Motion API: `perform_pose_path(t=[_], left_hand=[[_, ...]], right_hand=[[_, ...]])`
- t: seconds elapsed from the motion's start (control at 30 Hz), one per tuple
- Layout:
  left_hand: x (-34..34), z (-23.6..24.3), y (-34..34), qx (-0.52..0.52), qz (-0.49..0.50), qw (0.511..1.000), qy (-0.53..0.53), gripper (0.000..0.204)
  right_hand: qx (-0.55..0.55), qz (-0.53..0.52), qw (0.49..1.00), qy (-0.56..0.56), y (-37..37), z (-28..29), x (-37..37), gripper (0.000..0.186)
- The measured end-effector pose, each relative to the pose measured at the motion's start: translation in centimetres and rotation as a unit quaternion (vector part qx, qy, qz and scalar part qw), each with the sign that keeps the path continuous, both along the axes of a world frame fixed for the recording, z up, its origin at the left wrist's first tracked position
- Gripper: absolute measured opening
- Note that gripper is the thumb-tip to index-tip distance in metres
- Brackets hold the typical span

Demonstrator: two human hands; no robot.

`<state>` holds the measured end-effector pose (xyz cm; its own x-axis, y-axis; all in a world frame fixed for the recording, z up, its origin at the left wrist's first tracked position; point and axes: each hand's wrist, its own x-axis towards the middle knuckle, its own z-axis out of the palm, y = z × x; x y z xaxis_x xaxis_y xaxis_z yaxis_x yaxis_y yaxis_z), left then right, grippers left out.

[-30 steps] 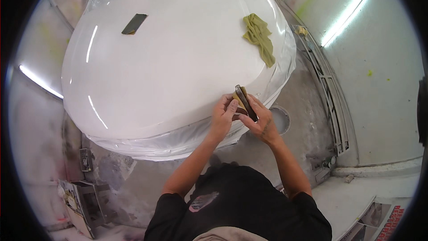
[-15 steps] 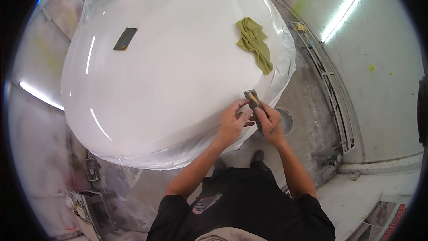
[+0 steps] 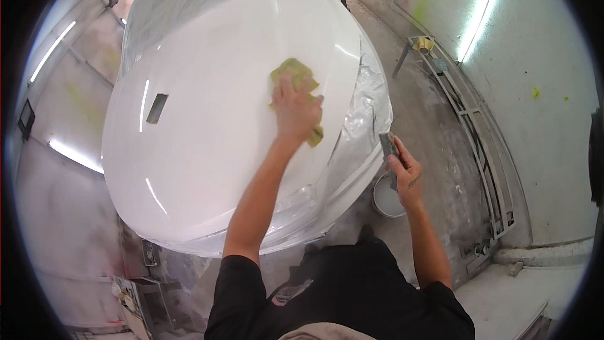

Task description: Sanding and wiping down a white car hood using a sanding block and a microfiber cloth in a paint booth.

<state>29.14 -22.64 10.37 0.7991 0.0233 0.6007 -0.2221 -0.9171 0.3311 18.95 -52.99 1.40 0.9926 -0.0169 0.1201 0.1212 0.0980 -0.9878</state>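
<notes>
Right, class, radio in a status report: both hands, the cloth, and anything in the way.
Left hand flat on yellow-green cloth, pressed to glossy white panel. Right hand off the panel, gripping a dark flat block. White bucket on floor below.

Probably a paint booth: masked white car hood [image 3: 220,126], overspray-flecked walls [image 3: 535,88].

No packages, labels, signs, screens.
</notes>
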Motion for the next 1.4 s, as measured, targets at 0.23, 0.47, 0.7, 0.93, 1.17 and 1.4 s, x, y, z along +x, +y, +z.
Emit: perform_pose_path(t=[0.23,0.47,0.7,0.93,1.17,1.4], left_hand=[[7.0,-1.2,0.9,0.082,0.122,0.976,0.159,0.056],[-1.3,-4.3,1.9,0.096,0.123,0.978,0.142,0.051],[-11.1,-5.9,11.4,0.048,0.278,0.957,0.065,0.046],[-18.4,-8.1,20.9,0.058,0.429,0.901,0.038,0.050],[-19.2,-4.9,22.3,-0.014,0.423,0.906,0.018,0.048],[-24.3,-4.8,31.5,-0.024,0.467,0.884,0.008,0.046]], right_hand=[[-0.004,0.115,0.991,0.073,-3.6,-4.7,4.0,0.067],[-0.102,0.170,0.980,-0.021,-1.6,-4.3,7.5,0.056],[-0.153,0.239,0.947,-0.150,6.4,2.3,10.1,0.046],[-0.214,0.234,0.860,-0.400,16.6,5.6,9.6,0.047],[-0.388,0.238,0.732,-0.507,22.7,5.4,8.1,0.046],[-0.399,0.165,0.708,-0.559,26.8,3.8,6.7,0.045]])
